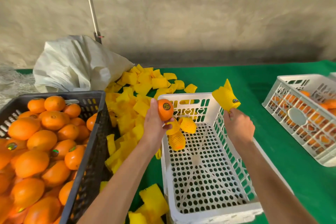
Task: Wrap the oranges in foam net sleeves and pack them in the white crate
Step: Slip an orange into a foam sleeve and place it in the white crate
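My left hand point(154, 125) grips a bare orange point(165, 109) with a round sticker, held over the near-left corner of the white crate point(209, 212). My right hand point(238, 125) pinches the bottom end of a yellow foam net sleeve point(225, 96) that has an orange with a sticker inside it, raised above the crate's right wall. Three wrapped oranges point(179, 132) lie on the crate's perforated floor at its far left. A black crate point(98, 129) at the left is heaped with bare oranges point(36, 151).
Loose yellow foam sleeves point(143, 85) lie piled on the green table cover point(272, 82) between the black crate and a white sack point(72, 65). A second white crate point(298, 114) holding oranges stands at the right. More sleeves point(154, 200) lie near the front edge.
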### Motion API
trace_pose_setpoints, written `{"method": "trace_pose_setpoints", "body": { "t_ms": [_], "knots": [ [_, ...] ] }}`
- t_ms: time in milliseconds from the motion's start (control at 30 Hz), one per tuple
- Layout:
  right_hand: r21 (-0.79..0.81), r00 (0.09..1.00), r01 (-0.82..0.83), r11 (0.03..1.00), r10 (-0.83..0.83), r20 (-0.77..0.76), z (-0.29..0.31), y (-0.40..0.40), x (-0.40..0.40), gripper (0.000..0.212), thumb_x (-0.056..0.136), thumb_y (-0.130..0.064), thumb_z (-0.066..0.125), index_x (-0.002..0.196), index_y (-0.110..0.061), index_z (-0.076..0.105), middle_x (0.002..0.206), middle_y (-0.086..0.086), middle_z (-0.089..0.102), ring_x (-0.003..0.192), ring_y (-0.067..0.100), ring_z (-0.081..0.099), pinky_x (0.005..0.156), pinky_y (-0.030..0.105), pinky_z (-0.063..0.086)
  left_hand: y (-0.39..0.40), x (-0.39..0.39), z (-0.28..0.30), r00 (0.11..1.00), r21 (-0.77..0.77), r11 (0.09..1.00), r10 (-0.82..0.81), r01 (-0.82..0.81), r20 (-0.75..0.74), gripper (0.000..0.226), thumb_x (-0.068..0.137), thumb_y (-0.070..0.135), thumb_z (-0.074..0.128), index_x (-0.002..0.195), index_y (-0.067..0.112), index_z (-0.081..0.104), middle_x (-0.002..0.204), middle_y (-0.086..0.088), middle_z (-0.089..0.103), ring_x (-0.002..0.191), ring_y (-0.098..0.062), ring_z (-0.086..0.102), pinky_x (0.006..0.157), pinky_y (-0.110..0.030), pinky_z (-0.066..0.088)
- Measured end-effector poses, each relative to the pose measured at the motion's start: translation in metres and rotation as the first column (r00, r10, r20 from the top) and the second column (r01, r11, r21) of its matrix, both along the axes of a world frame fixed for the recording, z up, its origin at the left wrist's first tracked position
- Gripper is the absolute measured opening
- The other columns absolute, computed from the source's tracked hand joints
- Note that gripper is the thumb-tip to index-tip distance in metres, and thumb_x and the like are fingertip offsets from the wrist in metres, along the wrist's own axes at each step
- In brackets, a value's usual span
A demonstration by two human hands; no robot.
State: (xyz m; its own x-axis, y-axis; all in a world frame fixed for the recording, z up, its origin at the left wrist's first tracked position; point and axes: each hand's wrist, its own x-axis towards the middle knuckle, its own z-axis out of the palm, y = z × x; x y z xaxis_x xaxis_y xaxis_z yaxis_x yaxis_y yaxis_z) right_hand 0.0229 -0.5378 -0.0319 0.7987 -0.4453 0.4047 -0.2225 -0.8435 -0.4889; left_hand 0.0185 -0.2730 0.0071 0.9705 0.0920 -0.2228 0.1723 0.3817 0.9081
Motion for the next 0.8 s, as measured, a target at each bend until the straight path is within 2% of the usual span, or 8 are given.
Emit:
{"method": "trace_pose_setpoints", "body": {
  "t_ms": [133,200,300,400,500,600,733,800],
  "knots": [
    [-0.013,0.999,0.042,0.999,-0.042,0.03,0.0,-0.017,-0.003,0.05,0.101,-0.024,0.058,0.061,-0.017,0.029,0.054,-0.002,0.037,0.046,0.025,0.034,0.05,0.027,0.025,-0.043,-0.001,-0.006,0.998,-0.022,0.999,-0.039,0.038,-0.045,0.055,0.101,0.067,0.04,0.124,0.022,0.061,0.095,-0.007,0.073,0.063,-0.011,0.067,0.064,-0.031,0.056],
    [-0.005,0.996,0.075,0.997,-0.075,0.039,0.0,-0.028,-0.007,0.051,0.1,-0.022,0.058,0.06,-0.017,0.028,0.053,-0.004,0.034,0.047,0.024,0.035,0.051,0.028,0.031,-0.061,-0.001,-0.01,0.996,-0.021,0.998,-0.065,0.064,-0.058,0.049,0.101,0.067,0.039,0.12,0.027,0.062,0.101,-0.008,0.073,0.064,-0.011,0.069,0.067,-0.032,0.058],
    [0.012,0.991,0.134,0.991,-0.135,0.025,0.0,-0.045,-0.012,0.049,0.099,-0.022,0.057,0.059,-0.016,0.03,0.054,-0.002,0.038,0.05,0.025,0.042,0.055,0.034,0.043,-0.077,-0.002,-0.016,0.994,-0.019,0.996,-0.085,0.083,-0.065,0.045,0.1,0.069,0.04,0.115,0.031,0.06,0.102,-0.008,0.074,0.065,-0.011,0.072,0.061,-0.029,0.057],
    [0.04,0.986,0.168,0.985,-0.168,0.002,-0.003,-0.06,-0.017,0.043,0.1,-0.025,0.058,0.062,-0.013,0.042,0.056,0.001,0.048,0.052,0.029,0.049,0.055,0.032,0.043,-0.089,-0.002,-0.021,0.991,-0.029,0.995,-0.099,0.097,-0.092,0.054,0.098,0.071,0.042,0.122,0.027,0.059,0.103,-0.009,0.074,0.065,-0.011,0.073,0.065,-0.031,0.056],
    [0.064,0.99,0.138,0.988,-0.134,-0.051,-0.003,-0.063,-0.024,0.024,0.101,-0.027,0.06,0.083,-0.013,0.067,0.076,0.01,0.068,0.066,0.036,0.063,0.067,0.04,0.056,-0.095,-0.003,-0.025,0.989,-0.028,0.994,-0.106,0.103,-0.104,0.051,0.097,0.071,0.043,0.119,0.029,0.059,0.101,-0.007,0.074,0.066,-0.012,0.074,0.067,-0.033,0.056],
    [0.059,0.996,0.08,0.995,-0.077,-0.04,0.0,-0.053,-0.026,0.023,0.101,-0.027,0.059,0.087,-0.011,0.068,0.074,0.009,0.069,0.061,0.034,0.064,0.067,0.044,0.059,-0.093,-0.003,-0.027,0.99,-0.02,0.995,-0.104,0.102,-0.097,0.049,0.098,0.071,0.042,0.116,0.03,0.06,0.098,-0.006,0.075,0.065,-0.011,0.073,0.07,-0.034,0.056],
    [0.017,1.0,-0.021,1.0,0.021,0.017,0.005,-0.019,-0.019,0.026,0.102,-0.027,0.057,0.084,-0.014,0.069,0.072,0.002,0.068,0.056,0.028,0.063,0.059,0.032,0.055,-0.075,-0.003,-0.027,0.993,-0.029,0.997,-0.076,0.074,-0.093,0.052,0.099,0.069,0.041,0.124,0.027,0.06,0.105,-0.009,0.074,0.066,-0.013,0.07,0.073,-0.036,0.058],
    [0.013,0.995,-0.095,0.995,0.095,0.024,0.011,0.007,-0.013,0.023,0.102,-0.031,0.058,0.09,-0.019,0.072,0.081,-0.001,0.073,0.057,0.023,0.061,0.06,0.032,0.055,-0.059,-0.004,-0.025,0.995,-0.028,0.999,-0.046,0.044,-0.084,0.055,0.1,0.068,0.041,0.127,0.024,0.06,0.103,-0.01,0.074,0.067,-0.014,0.068,0.07,-0.035,0.057]
  ]
}}
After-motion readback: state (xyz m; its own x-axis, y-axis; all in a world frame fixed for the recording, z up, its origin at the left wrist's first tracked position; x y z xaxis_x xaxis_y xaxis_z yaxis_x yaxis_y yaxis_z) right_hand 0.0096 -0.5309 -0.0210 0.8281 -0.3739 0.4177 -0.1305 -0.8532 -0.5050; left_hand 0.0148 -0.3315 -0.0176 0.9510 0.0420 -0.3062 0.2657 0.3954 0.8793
